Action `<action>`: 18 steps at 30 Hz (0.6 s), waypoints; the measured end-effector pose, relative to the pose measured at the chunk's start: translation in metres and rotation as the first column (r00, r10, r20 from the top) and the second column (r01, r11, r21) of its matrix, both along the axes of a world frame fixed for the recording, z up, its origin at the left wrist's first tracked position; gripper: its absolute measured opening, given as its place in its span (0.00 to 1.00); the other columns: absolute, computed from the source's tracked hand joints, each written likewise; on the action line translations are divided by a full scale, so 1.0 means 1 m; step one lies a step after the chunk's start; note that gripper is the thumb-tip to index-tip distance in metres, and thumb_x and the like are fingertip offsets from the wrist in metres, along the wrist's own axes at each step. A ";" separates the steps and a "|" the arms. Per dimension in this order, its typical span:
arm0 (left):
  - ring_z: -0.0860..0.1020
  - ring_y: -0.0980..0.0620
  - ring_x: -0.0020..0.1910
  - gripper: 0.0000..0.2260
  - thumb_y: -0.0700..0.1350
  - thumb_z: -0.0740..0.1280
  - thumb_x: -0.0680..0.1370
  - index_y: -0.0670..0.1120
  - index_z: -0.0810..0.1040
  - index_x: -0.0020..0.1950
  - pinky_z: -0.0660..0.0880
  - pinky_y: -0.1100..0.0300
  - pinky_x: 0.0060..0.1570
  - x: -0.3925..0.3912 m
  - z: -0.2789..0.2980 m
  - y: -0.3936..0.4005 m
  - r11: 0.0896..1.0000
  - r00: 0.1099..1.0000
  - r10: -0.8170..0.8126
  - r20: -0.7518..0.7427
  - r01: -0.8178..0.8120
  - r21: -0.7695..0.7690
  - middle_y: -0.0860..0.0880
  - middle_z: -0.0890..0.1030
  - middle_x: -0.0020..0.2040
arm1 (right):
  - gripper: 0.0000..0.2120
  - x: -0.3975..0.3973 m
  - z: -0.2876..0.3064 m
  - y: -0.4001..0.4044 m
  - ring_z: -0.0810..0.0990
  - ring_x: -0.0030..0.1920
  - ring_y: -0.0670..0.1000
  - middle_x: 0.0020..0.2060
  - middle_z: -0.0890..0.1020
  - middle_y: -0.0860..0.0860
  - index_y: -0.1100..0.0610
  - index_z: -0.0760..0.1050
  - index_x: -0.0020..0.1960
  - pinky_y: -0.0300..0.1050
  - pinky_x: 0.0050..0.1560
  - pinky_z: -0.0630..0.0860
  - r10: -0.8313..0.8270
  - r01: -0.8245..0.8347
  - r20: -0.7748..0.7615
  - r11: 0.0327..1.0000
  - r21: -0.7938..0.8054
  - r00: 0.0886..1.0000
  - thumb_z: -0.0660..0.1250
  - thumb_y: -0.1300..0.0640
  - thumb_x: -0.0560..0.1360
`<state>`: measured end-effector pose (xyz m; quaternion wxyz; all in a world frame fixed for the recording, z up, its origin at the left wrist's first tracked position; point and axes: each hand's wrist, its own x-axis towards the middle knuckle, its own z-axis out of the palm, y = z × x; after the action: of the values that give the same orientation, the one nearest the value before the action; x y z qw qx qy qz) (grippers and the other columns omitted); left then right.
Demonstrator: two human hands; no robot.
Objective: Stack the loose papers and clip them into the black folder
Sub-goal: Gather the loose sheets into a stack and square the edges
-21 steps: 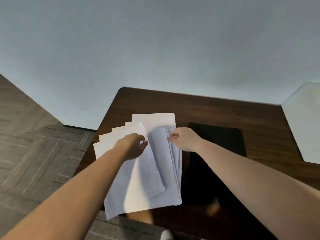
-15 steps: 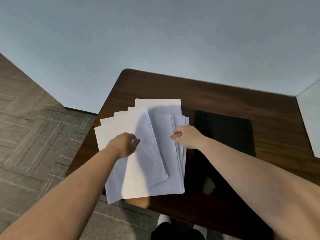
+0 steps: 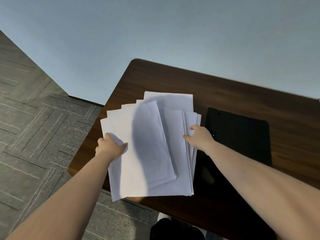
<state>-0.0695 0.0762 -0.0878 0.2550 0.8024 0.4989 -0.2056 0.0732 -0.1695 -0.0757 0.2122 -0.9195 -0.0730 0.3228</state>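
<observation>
Several loose white papers (image 3: 150, 148) lie fanned out on the left part of a dark wooden table (image 3: 225, 90). Their left edges splay apart and the near left corner hangs past the table's edge. My left hand (image 3: 110, 147) grips the fan's left edge, thumb on top. My right hand (image 3: 199, 137) holds the right edge of the sheets, fingers curled around it. The black folder (image 3: 242, 135) lies flat on the table just right of the papers, partly behind my right hand.
Grey patterned carpet (image 3: 38, 132) covers the floor to the left of the table. A pale blue-grey wall (image 3: 155, 32) rises behind it. My shoes (image 3: 173, 227) show under the table's near edge.
My left hand has slid from the top of the sheets out to their left edge. My right hand has shifted onto the right edge. The camera has tilted and moved closer.
</observation>
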 end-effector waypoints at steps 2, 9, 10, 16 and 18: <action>0.69 0.35 0.68 0.41 0.59 0.70 0.72 0.41 0.56 0.75 0.72 0.43 0.63 -0.006 -0.008 0.005 0.992 0.992 0.124 0.007 -0.124 -0.005 0.37 0.65 0.71 | 0.32 -0.002 -0.005 0.001 0.71 0.66 0.60 0.71 0.66 0.59 0.60 0.59 0.74 0.48 0.57 0.72 -0.067 0.067 -0.045 0.998 -0.008 0.997 0.64 0.48 0.76; 0.76 0.37 0.61 0.38 0.58 0.74 0.69 0.35 0.67 0.68 0.78 0.45 0.53 -0.002 -0.019 0.015 0.932 0.917 0.358 0.176 -0.339 -0.129 0.37 0.74 0.64 | 0.35 -0.003 -0.018 0.013 0.69 0.66 0.61 0.69 0.65 0.60 0.58 0.58 0.74 0.52 0.57 0.73 -0.200 0.201 -0.040 0.980 0.010 0.979 0.67 0.47 0.73; 0.77 0.38 0.58 0.35 0.58 0.74 0.69 0.35 0.71 0.65 0.78 0.47 0.51 0.000 -0.019 0.014 0.915 0.890 0.394 0.230 -0.357 -0.187 0.38 0.77 0.61 | 0.35 -0.002 -0.019 0.015 0.69 0.66 0.61 0.69 0.65 0.60 0.57 0.57 0.74 0.51 0.56 0.73 -0.223 0.225 -0.041 0.973 0.047 0.974 0.68 0.48 0.73; 0.78 0.40 0.57 0.32 0.60 0.72 0.69 0.38 0.73 0.64 0.78 0.47 0.56 0.022 -0.022 0.002 0.917 0.879 0.364 0.310 -0.278 -0.288 0.41 0.77 0.61 | 0.38 0.003 -0.021 0.035 0.66 0.72 0.60 0.75 0.62 0.56 0.55 0.51 0.77 0.53 0.65 0.70 -0.303 0.310 -0.066 0.925 0.218 0.951 0.68 0.51 0.74; 0.78 0.40 0.58 0.35 0.59 0.73 0.69 0.38 0.70 0.67 0.78 0.46 0.56 0.028 -0.021 0.001 0.900 0.872 0.393 0.291 -0.300 -0.316 0.41 0.75 0.63 | 0.39 0.005 -0.024 0.039 0.67 0.71 0.61 0.74 0.64 0.57 0.55 0.51 0.77 0.55 0.66 0.70 -0.336 0.339 -0.048 0.921 0.190 0.941 0.69 0.50 0.73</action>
<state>-0.0415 0.0773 -0.1090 0.4752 0.6818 0.5511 -0.0750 0.0778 -0.1304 -0.0999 0.3545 -0.8905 0.0565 0.2795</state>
